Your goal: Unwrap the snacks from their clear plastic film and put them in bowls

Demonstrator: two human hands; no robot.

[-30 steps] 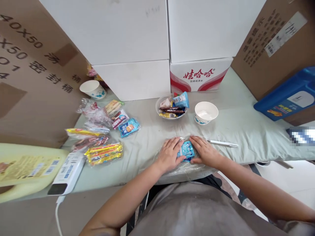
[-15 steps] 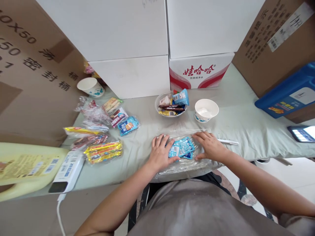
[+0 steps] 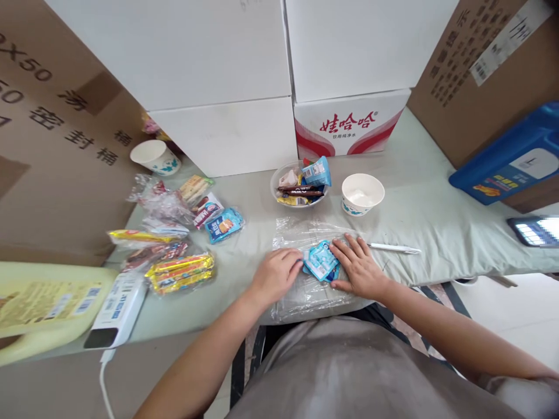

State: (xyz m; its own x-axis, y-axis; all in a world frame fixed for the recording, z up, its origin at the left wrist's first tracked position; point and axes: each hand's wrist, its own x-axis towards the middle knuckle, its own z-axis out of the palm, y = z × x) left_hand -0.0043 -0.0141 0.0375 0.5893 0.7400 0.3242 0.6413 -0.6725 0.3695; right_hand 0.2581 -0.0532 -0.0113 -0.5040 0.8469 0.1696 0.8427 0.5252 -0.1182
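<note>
Several small blue snack packets (image 3: pixel 323 260) lie overlapped in a loose pile on a clear plastic bag (image 3: pixel 290 233) spread on the cloth. My left hand (image 3: pixel 278 273) is at the left end of the pile, its fingers held together and the thumb and forefinger pinching the edge of a packet. On the right side, my right hand (image 3: pixel 358 269) rests flat with spread fingers, the fingertips touching the pile's right edge. A white pen (image 3: pixel 395 248) lies just beyond the right hand.
Behind the bag stand a clear bowl (image 3: pixel 279 201) of mixed snacks and a paper cup (image 3: pixel 362 201). Yellow-wrapped packs (image 3: pixel 181 272) and another blue packet (image 3: pixel 225 224) lie left, near a power strip (image 3: pixel 119 305). White boxes (image 3: pixel 222 137) wall the back; a blue jug (image 3: pixel 506 163) stands right.
My left hand has gone from lying flat with spread fingers to pinching at the packets' left edge. My right hand has shifted slightly left and nearer the pile. The packets sit closer together.
</note>
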